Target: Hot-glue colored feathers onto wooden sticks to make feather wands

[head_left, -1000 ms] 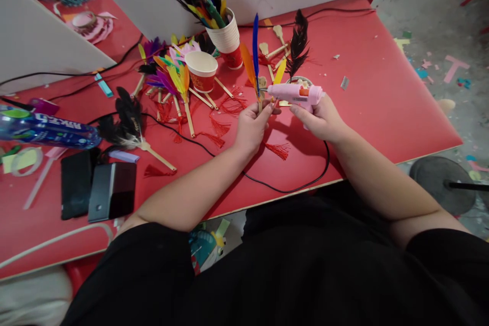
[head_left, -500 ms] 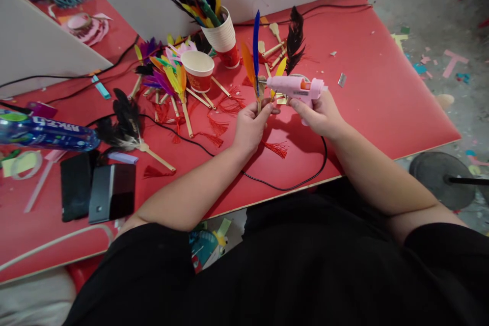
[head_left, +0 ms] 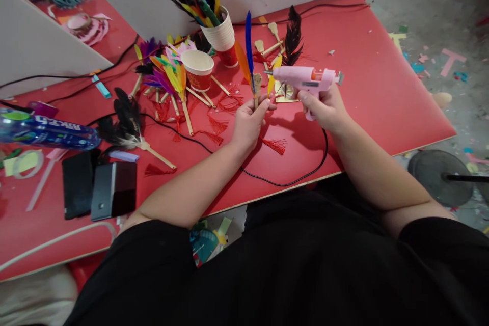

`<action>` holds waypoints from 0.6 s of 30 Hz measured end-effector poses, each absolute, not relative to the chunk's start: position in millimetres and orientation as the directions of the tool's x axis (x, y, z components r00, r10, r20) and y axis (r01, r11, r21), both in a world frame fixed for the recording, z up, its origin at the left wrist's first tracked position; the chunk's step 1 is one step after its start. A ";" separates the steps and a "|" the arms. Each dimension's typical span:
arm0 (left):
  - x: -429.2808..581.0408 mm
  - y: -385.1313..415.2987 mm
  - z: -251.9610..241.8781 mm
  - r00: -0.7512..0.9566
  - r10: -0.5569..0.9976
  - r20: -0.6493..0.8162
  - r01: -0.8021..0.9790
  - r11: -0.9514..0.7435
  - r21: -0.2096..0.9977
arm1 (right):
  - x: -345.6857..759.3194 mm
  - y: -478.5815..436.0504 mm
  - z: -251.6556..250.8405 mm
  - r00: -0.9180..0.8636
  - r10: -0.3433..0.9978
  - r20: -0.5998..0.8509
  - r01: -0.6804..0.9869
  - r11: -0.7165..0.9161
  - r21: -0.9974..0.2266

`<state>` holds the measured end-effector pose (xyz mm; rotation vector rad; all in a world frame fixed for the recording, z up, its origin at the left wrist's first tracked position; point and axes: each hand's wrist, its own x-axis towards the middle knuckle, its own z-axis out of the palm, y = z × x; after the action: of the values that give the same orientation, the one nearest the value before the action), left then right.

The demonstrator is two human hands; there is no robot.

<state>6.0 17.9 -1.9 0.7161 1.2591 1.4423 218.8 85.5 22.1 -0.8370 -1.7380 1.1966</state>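
Note:
My left hand (head_left: 249, 123) is closed round a small wooden stick (head_left: 257, 85) that carries an orange and a blue feather (head_left: 248, 48), held upright above the red table (head_left: 367, 76). My right hand (head_left: 324, 108) grips a pink glue gun (head_left: 305, 77) with its nozzle pointing left, a short gap from the stick's top. The gun's black cord (head_left: 290, 181) loops across the table's near edge. A red tassel (head_left: 275, 145) lies under my left wrist.
Behind my hands stand a paper cup full of feathers (head_left: 219, 30) and a second red-and-white cup (head_left: 198, 69), amid finished feather sticks (head_left: 173, 81), loose wooden sticks and tassels. A black feather (head_left: 293, 38) lies nearby. At left are a bottle (head_left: 46, 132), a phone (head_left: 76, 183) and a dark box (head_left: 113, 189).
The glue gun has drawn back to the right, away from the stick. My left hand has shifted the feathered stick slightly left and up.

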 end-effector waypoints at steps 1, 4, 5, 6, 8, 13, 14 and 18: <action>6.0 18.5 -0.1 -0.279 0.939 -0.201 -0.326 0.104 0.940 | 221.0 89.4 20.2 -0.397 0.875 0.276 0.059 0.324 -0.944; 6.5 19.3 5.5 -0.287 0.927 -0.243 -0.361 0.131 0.923 | 238.3 97.4 17.0 -0.305 0.911 0.279 0.097 0.321 -0.942; 7.0 19.3 7.2 -0.294 0.922 -0.253 -0.373 0.133 0.918 | 248.0 97.6 16.6 -0.272 0.926 0.261 0.126 0.303 -0.945; 7.6 19.3 8.6 -0.302 0.917 -0.259 -0.384 0.132 0.914 | 259.3 96.3 16.5 -0.246 0.941 0.230 0.166 0.275 -0.947; 9.1 19.0 10.6 -0.310 0.913 -0.266 -0.393 0.131 0.910 | 282.8 90.5 16.4 -0.219 0.964 0.151 0.288 0.212 -0.934; 11.6 18.1 10.9 -0.303 0.922 -0.242 -0.347 0.129 0.929 | 314.4 79.0 16.7 -0.320 0.948 0.004 0.677 0.232 -0.698; 11.8 18.0 10.4 -0.307 0.922 -0.235 -0.344 0.122 0.931 | 314.7 78.9 17.3 -0.349 0.937 -0.003 0.701 0.259 -0.664; 12.4 18.2 7.6 -0.321 0.921 -0.219 -0.331 0.107 0.937 | 305.7 70.2 26.6 -0.328 0.911 0.250 0.658 0.410 -0.631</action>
<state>12.4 18.2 7.6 0.6588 1.2934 1.4646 305.7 70.2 26.6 -1.3279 -2.0920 0.5694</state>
